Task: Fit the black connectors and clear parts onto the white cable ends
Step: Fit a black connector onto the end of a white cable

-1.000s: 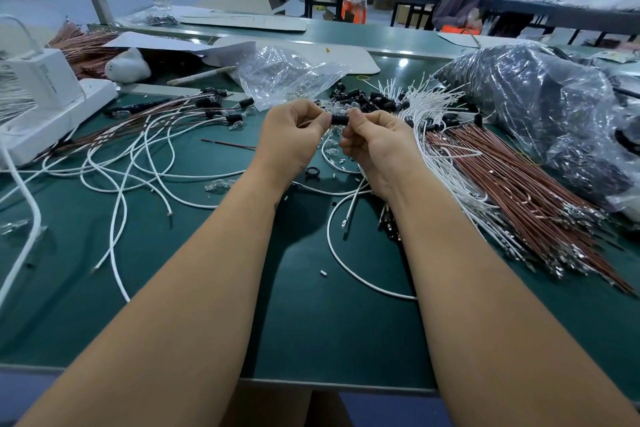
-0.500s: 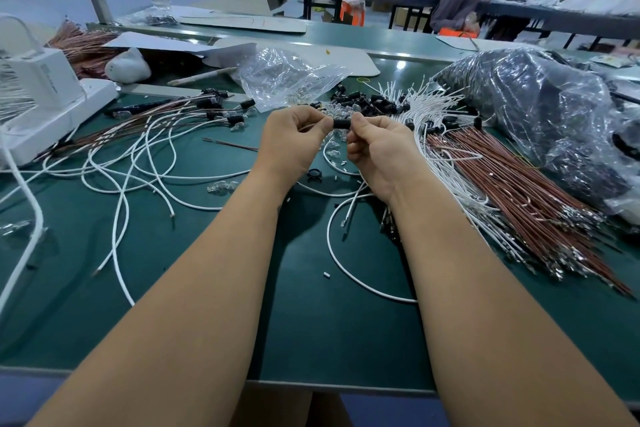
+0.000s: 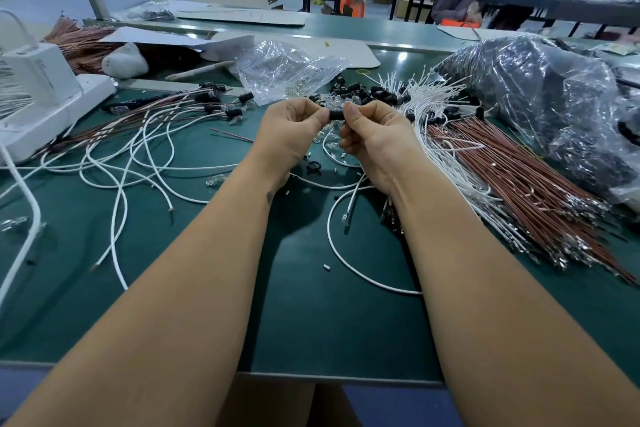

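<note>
Black connector point(image 3: 336, 115): you are pinching it between your left hand point(image 3: 292, 135) and right hand point(image 3: 375, 142) fingers; no writing is reading clearly.

the two hands meet above the middle of the table point(image 3: 311, 322). loose cables point(image 3: 138, 163) sprawl to their left, a wire bundle point(image 3: 519, 184) lies to their right, and a connector pile point(image 3: 367, 94) sits just behind them, beside a plastic bag point(image 3: 284, 69).
</note>
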A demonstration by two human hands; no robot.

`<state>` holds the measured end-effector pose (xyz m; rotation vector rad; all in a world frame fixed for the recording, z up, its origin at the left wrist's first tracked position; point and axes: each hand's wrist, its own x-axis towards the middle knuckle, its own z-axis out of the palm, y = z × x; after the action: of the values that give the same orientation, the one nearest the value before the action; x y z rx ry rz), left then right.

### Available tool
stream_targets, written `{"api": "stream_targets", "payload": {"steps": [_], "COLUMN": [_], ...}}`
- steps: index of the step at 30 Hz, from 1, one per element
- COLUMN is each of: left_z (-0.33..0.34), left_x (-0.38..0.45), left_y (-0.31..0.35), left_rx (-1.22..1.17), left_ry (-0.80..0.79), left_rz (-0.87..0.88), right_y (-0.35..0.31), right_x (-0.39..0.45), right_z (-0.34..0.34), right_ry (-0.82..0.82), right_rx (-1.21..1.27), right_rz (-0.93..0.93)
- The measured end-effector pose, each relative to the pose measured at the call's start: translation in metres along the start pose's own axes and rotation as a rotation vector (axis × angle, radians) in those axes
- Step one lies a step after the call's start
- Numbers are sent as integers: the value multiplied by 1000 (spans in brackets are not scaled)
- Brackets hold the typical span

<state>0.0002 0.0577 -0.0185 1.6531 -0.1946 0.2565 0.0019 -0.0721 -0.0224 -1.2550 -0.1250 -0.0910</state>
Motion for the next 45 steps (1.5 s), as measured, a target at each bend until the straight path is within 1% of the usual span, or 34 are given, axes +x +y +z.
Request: {"api": "stream_targets", "payload": {"steps": [4,9,11,14,18,21,25,28,31,35,36,38,41,45], "left_z": [3,4,4,4,6,5,4,6,8,6,6,6,6,5], "left_x": [0,0,0,-1,-1,-1,0,0,-1,0,0,0,0,1], "left_y": [-2,-2,-2,-1,-2,-4,-6,-5,-5,-5,-6,-6,-6,-6], "left_rx": [1,6,1,-16,-32,-20,-52,-79,-51,-17,-12,4,53,78], "left_ry": [54,71,69,50,48,40,14,-20,-33,-17,-7,26,66,70], "left_rz": [9,3,2,6,-11,-1,15,28,47,42,39,44,76,96], "right_y": [-3,-16,-16,-13,-7,-4,-4,-6,-9,-13,-14,-12,-9,-7], "right_x": [0,0,-1,-3,-2,-3,-4,-4,-2,0,0,0,-2,-3], "right_z": [3,5,7,9,10,10,9,8,8,7,7,10,13,12], "right_ry": [22,15,14,20,141,161,165,179,169,147,138,119,139,168], "right_rx": [22,165,152,10,-342,-407,-394,-339,-239,19,46,6,-165,-224], "right_rz": [17,129,115,20,-207,-283,-324,-317,-250,-95,-69,-67,-172,-233]}}
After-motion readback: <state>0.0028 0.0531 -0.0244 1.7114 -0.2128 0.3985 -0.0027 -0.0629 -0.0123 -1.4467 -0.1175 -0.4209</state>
